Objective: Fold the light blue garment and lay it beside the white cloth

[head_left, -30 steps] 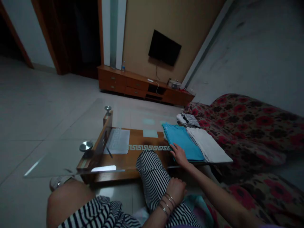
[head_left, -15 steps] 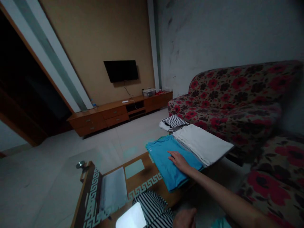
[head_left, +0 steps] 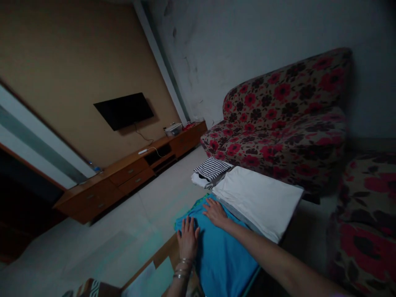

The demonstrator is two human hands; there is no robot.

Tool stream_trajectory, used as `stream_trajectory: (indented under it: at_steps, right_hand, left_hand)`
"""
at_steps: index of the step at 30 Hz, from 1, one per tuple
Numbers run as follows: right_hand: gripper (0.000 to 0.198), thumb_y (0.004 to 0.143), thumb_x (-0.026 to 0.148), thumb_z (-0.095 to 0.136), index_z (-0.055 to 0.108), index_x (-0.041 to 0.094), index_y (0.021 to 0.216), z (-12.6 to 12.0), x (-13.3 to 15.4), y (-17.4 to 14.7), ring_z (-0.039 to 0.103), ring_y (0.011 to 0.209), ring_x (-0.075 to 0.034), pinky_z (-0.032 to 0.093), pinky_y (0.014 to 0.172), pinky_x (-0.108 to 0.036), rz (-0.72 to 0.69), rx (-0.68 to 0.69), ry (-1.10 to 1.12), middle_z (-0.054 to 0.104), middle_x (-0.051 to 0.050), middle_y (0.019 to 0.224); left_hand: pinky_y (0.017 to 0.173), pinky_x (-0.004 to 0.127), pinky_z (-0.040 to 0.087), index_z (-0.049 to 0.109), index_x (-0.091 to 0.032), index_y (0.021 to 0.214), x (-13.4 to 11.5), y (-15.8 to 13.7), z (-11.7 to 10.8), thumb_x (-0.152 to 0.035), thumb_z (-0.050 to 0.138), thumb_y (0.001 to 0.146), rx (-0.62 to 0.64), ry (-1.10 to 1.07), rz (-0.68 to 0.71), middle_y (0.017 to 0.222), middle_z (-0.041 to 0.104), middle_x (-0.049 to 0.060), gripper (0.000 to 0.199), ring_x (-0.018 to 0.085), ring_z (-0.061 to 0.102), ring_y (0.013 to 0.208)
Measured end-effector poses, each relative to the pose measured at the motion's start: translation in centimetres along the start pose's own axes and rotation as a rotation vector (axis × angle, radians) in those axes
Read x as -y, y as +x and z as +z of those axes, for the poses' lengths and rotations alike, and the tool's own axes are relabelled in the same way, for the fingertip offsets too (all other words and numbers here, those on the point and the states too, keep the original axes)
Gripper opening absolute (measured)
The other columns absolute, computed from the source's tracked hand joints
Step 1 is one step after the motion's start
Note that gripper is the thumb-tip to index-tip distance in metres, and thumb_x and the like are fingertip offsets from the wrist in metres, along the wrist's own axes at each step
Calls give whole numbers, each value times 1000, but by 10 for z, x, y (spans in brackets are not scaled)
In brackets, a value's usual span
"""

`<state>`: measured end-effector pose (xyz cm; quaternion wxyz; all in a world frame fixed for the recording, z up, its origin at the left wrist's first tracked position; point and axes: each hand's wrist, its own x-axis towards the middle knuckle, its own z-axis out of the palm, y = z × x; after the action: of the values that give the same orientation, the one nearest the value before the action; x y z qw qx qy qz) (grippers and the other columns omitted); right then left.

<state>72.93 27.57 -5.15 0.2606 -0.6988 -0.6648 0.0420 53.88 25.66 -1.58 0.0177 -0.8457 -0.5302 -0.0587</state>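
A folded blue shirt (head_left: pixel 222 255) lies on the wooden coffee table (head_left: pixel 163 252), with a green edge showing at its far end. My left hand (head_left: pixel 188 237), with bracelets on its wrist, rests on the shirt's left edge, fingers stretched out. Flat on the upper part of the same shirt lies my right hand (head_left: pixel 215 212), its fingers slightly spread. Beside the shirt on the right is a stack with a white folded garment (head_left: pixel 262 198) on top. Beyond that sits a black-and-white striped folded garment (head_left: pixel 213 168).
A flower-patterned sofa (head_left: pixel 266 119) stands behind the clothes, with another flowered seat (head_left: pixel 368 218) at right. Against the far wall runs a low wooden TV cabinet (head_left: pixel 123 177), under a wall-mounted television (head_left: pixel 125 110).
My left hand has come up from the bottom edge onto the blue shirt. My right hand has moved toward the shirt's far end. The view has tilted and turned right.
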Motion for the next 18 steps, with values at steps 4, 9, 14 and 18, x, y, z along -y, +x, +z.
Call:
stream_trajectory:
  at_steps: [4,9,14,18]
  right_hand:
    - [42,92,42,48,56,23,129,6,-5,0,31,137,-27,28,107,-44,-3,-11,12,41,-10,146]
    - [41,93,42,46,57,23,127,5,-6,0,32,136,-26,28,106,-42,-28,-43,2,43,-10,144]
    - [39,94,40,43,57,25,127,3,-6,-2,34,134,-24,30,105,-39,-23,-32,-59,45,-8,143]
    - [40,95,35,40,56,23,130,4,-6,-8,33,134,-25,29,106,-42,-19,16,-76,43,-10,144]
  left_hand:
    - [109,59,26,33,-20,146,15,17,21,-46,28,95,70,14,-116,155,23,10,57,28,20,143]
    - [110,57,25,31,-20,147,16,19,26,-47,28,95,71,-9,-158,156,20,11,58,27,17,144]
    - [112,56,22,32,-20,146,13,10,20,-44,32,95,75,-73,-132,156,22,11,56,27,17,144]
    - [112,58,20,34,-23,145,8,-26,3,-42,39,94,140,-155,-121,157,18,11,56,30,15,144]
